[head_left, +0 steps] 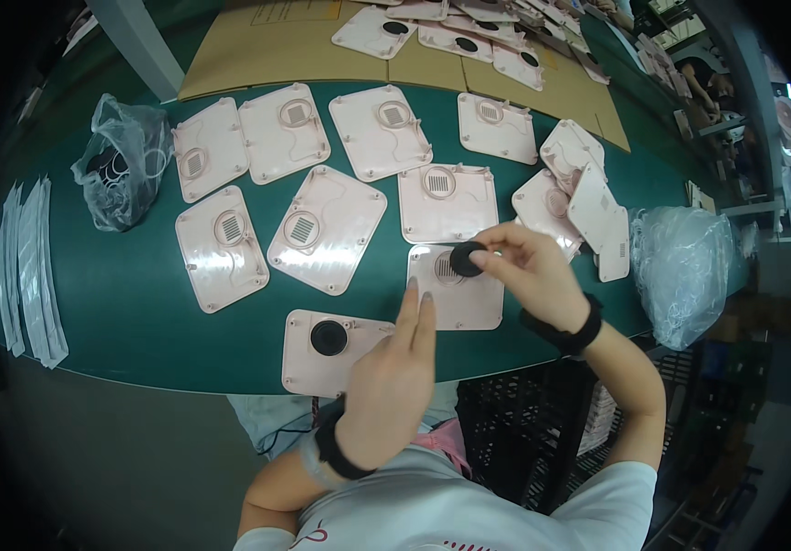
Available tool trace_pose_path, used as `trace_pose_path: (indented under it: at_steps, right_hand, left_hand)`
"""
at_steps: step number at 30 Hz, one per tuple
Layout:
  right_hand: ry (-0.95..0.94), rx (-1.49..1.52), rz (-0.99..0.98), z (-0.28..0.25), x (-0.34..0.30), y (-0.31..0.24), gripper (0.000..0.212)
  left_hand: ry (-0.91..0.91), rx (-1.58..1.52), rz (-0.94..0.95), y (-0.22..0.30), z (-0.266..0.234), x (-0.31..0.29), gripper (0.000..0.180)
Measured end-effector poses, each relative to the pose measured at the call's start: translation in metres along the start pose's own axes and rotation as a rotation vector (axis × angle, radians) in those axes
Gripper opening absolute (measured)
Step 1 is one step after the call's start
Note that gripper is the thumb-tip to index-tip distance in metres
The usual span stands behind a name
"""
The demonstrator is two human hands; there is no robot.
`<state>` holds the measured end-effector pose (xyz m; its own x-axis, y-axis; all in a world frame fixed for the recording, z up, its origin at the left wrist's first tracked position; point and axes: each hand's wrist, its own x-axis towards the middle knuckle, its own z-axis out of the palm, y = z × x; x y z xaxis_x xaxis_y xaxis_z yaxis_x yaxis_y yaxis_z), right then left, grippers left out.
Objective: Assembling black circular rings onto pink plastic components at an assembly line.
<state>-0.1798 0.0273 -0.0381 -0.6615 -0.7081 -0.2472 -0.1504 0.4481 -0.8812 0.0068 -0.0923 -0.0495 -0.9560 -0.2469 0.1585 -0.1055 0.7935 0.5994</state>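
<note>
Between my right hand's (535, 280) thumb and fingers is a round black disc (466, 260). It hovers at or just above the round slotted vent of a pale pink plastic panel (469, 308); whether it touches cannot be told. Two stretched fingers of my left hand (391, 390) rest at that panel's left side, the hand holding nothing. Partly beneath my left hand, near the table's front edge, lies another pink panel (308, 367) with a black disc (329, 338) seated in its round recess. Just beyond the worked panel is a similar one (450, 207) with its vent uncovered.
More pink panels (326, 234) lie spread over the green table (129, 312). Several overlap in a pile (588, 207) at right, beside a clear plastic bag (680, 271). Another bag (120, 174) and white strips (33, 275) are at left. Disc-fitted panels (455, 41) sit on cardboard (267, 55) behind.
</note>
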Motion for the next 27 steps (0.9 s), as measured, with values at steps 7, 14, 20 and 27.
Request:
trace_pose_path:
  at_steps: [7,14,20,27]
  right_hand:
    - [-0.039,-0.122,0.069,0.009,-0.003,0.017,0.017]
    - [-0.055,-0.22,-0.133,0.014,0.0,0.02,0.021]
    - [-0.062,-0.278,-0.189,0.015,0.002,0.019,0.022]
    - [-0.066,-0.278,-0.186,0.017,0.003,0.02,0.023]
  left_hand:
    - [-0.225,0.374,0.094,0.008,0.029,0.006,0.048]
    - [-0.248,0.406,0.091,0.013,0.031,0.004,0.046]
    - [-0.237,0.396,0.088,0.012,0.032,0.004,0.044]
    - [-0.251,0.416,0.09,0.012,0.031,0.004,0.043]
